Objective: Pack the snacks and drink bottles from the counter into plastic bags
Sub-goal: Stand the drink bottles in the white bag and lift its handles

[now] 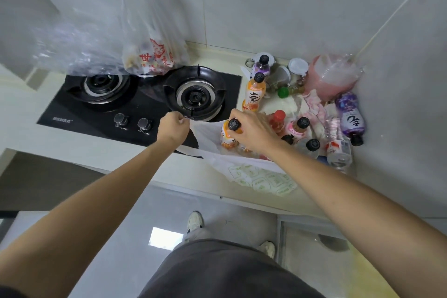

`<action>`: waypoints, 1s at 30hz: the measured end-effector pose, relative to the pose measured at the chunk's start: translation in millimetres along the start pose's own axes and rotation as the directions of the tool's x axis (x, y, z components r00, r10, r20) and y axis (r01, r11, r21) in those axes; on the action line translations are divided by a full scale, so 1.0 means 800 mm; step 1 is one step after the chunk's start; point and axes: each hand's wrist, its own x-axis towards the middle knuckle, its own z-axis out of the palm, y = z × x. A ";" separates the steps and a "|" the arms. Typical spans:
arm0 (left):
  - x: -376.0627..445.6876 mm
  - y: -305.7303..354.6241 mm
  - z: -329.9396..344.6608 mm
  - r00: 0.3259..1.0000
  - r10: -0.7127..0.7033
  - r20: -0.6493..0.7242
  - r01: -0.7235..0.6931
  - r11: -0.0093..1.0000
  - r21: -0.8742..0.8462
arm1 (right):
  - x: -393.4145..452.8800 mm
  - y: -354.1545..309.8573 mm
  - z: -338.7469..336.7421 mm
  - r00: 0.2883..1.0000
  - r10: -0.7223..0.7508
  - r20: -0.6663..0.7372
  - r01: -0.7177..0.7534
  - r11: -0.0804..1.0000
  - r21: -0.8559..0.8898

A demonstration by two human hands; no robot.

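Pale counter [21, 106] against a grey tiled wall [278, 7], carrying a black two-burner hob [135, 104]. Right of the hob, an open white plastic bag [210, 138] overhangs the counter's front edge. Left hand [173, 127], fingers pinched shut, holds the bag's rim; right hand [251, 129] grips an orange drink bottle [228, 133] upright within the bag's mouth. Further bottles [300, 128] crowd the counter's right corner. A clear bag of snacks [154, 55] hangs at the hob's rear edge.
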 end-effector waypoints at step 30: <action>-0.010 0.114 0.078 0.765 0.563 0.312 -0.619 0.776 0.120 | -0.033 0.049 -0.035 0.997 0.033 -0.072 -0.039 0.996 -0.082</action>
